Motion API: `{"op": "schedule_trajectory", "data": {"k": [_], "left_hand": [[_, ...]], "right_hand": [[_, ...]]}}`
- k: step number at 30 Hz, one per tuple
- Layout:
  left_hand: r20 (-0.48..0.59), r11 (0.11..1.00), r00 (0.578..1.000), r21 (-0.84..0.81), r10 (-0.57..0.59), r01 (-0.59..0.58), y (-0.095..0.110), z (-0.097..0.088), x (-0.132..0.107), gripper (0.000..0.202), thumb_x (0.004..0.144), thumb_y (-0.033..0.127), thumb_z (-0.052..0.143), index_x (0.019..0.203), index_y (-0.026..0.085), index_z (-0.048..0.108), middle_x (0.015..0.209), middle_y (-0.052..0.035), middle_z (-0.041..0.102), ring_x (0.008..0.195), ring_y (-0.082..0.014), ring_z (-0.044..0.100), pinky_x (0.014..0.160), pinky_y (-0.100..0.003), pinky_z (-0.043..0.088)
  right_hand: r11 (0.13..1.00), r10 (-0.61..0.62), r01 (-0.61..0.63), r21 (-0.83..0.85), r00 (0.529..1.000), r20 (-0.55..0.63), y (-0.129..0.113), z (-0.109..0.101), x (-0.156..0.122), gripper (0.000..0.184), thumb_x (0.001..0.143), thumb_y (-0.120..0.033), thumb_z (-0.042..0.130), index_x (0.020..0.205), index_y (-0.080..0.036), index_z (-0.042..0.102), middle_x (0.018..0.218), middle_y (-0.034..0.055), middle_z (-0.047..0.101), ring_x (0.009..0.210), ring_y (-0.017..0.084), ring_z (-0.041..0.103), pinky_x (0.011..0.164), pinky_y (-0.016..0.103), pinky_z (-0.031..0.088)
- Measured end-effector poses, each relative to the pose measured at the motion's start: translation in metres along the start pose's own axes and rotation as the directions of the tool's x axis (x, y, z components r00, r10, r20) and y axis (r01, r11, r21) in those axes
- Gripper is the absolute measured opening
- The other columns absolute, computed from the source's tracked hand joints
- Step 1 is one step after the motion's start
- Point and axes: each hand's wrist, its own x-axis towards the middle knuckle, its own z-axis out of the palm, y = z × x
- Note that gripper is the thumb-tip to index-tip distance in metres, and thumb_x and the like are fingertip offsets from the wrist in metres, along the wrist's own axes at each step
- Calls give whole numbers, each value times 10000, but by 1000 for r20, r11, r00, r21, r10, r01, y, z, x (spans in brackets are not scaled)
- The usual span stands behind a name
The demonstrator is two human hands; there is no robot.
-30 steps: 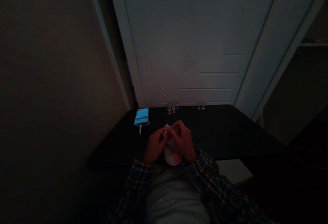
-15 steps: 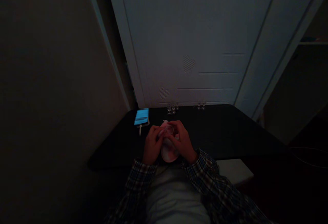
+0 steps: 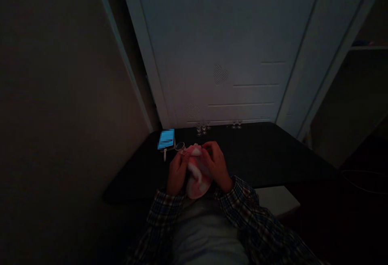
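My left hand (image 3: 177, 171) is closed on a small clear glass (image 3: 180, 148), whose round rim tilts up to the left, above the fingers. My right hand (image 3: 217, 163) grips a pink and white cloth (image 3: 198, 176) by its upper right side. The cloth hangs between both hands, in front of my body, and its top edge meets the left fingers. Dim light hides the exact finger contact.
A phone with a lit screen (image 3: 166, 139) and a white cable (image 3: 165, 155) lies at the dark table's (image 3: 257, 156) left. Several small stemmed glasses (image 3: 203, 128) stand along the back, with two more glasses (image 3: 237, 124) farther right. A white panelled surface (image 3: 194, 47) rises behind.
The glass has moved left, out of the cloth between my hands, into my left hand. The cloth now hangs more spread out from my right hand.
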Motion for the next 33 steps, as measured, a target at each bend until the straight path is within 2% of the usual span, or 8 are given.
{"op": "schedule_trajectory", "data": {"k": [5,8,12,20,24,29,33], "left_hand": [[19,997,999,74,28,-30,-3,-2,1,289,863,379,436,1029,201,592,1012,-58,635,949,-210,578,828,-335,466],[-14,984,994,144,104,-101,-8,-4,3,239,855,355,459,976,200,595,998,-54,605,967,-199,562,874,-341,447],[-51,967,986,207,161,-147,-9,-4,5,223,861,333,449,931,187,603,1070,-64,550,1046,-195,520,967,-354,385],[-31,973,988,181,154,-146,-2,-4,4,239,869,311,427,943,187,617,1044,-62,570,1026,-194,528,958,-358,391],[-53,977,987,158,151,-141,-2,-5,4,259,874,318,419,941,194,637,1021,-54,588,998,-189,538,902,-328,423],[-59,992,996,116,64,-57,-1,-7,3,278,853,356,449,956,198,654,956,-40,599,840,-167,556,641,-249,461],[-5,996,1000,84,9,-9,-2,-5,3,243,814,375,504,891,195,647,904,-34,617,805,-168,574,621,-253,459]], "right_hand": [[997,-2,8,-71,996,89,6,4,-1,145,861,-321,481,906,-204,554,870,22,585,806,147,546,714,263,433],[991,-35,50,-127,993,116,7,6,0,147,852,-321,492,808,-201,564,814,16,584,786,147,539,710,261,423],[991,-15,23,-133,998,61,4,4,0,170,865,-315,460,797,-201,566,775,8,588,750,140,542,694,253,415],[997,35,-37,-67,999,-39,-3,0,-1,170,858,-314,444,814,-202,563,723,-12,594,654,129,545,615,243,405],[997,51,-58,-59,993,-109,-6,-3,-1,185,857,-326,439,815,-199,565,713,-10,595,626,126,536,594,239,401],[994,100,-107,-35,980,-171,-9,-5,-1,206,863,-344,420,807,-196,553,656,-23,568,600,124,526,563,231,381],[994,99,-107,-35,979,-179,-10,-6,-1,203,870,-341,416,793,-198,538,663,-28,551,613,121,522,579,230,379]]}}
